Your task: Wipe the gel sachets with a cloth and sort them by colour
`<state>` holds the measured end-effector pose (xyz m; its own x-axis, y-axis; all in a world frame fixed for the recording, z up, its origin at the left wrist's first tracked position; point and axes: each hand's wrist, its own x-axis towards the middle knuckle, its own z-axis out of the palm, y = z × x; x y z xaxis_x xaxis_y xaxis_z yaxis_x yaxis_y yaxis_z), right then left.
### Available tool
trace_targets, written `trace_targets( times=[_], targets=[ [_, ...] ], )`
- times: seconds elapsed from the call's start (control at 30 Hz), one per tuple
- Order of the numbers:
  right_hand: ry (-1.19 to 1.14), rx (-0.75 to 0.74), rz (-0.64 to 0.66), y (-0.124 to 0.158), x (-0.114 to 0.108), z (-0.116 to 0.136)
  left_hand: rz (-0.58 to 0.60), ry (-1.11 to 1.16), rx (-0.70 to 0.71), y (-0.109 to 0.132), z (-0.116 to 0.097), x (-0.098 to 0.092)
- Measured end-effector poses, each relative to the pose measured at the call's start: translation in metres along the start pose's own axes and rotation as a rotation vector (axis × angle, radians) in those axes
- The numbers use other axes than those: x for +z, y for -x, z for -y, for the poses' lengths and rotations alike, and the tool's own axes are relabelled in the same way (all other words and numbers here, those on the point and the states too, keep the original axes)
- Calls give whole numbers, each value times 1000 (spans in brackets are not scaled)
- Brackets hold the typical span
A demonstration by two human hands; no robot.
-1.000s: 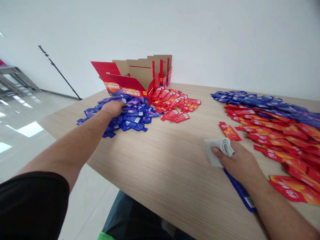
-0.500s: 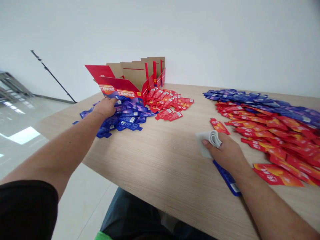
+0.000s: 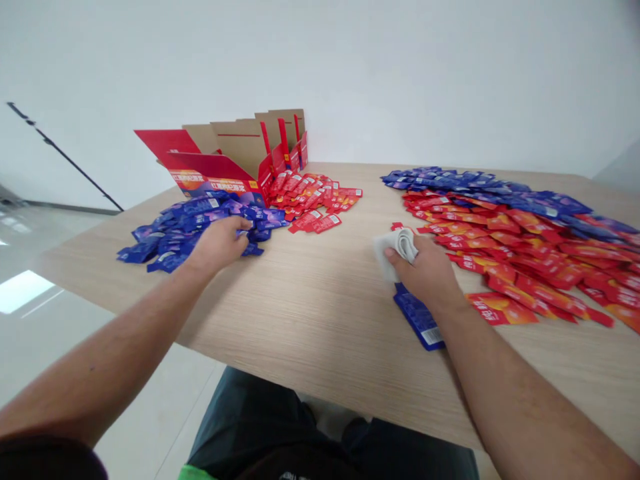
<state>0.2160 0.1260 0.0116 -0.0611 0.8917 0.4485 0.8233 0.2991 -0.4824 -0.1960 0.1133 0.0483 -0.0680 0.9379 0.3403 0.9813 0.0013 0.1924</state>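
blue sachets (image 3: 200,208) spread between the left hand (image 3: 217,243) and red carton (image 3: 215,167).

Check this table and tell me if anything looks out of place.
One blue sachet looks out of place. It lies alone on the tabletop just below the right hand, beside the red sachets and well away from the blue heap, where most of the loose blue ones lie.

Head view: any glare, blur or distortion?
Head view: strong ceiling-light glare on the glossy floor at left; wide-angle distortion bows the table edge; left hand and right hand show no obvious motion blur; shadows are soft.
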Motion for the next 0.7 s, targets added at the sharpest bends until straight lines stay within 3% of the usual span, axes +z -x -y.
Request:
trace_targets(
  times=[0.17, 0.27, 0.37, 0.43, 0.57, 0.7],
  targets=[
    [-72, 139, -208, -11, -11, -21, 312, 330, 216, 44, -95, 28],
    [-111, 169, -294, -18, -16, -35, 447, 405, 391, 63, -154, 38],
    [-113, 213, -331, -22, -16, -46, 489, 425, 565, 69, -200, 47],
    [-112, 227, -335, -23, -15, -51, 448, 423, 630, 64, -223, 58],
    [-109, 227, -326, -25, -12, -54, 326, 325, 475, 43, -256, 86],
    [-123, 228, -313, -25, -12, -53, 495, 169, 363, 27, -280, 107]
  ],
)
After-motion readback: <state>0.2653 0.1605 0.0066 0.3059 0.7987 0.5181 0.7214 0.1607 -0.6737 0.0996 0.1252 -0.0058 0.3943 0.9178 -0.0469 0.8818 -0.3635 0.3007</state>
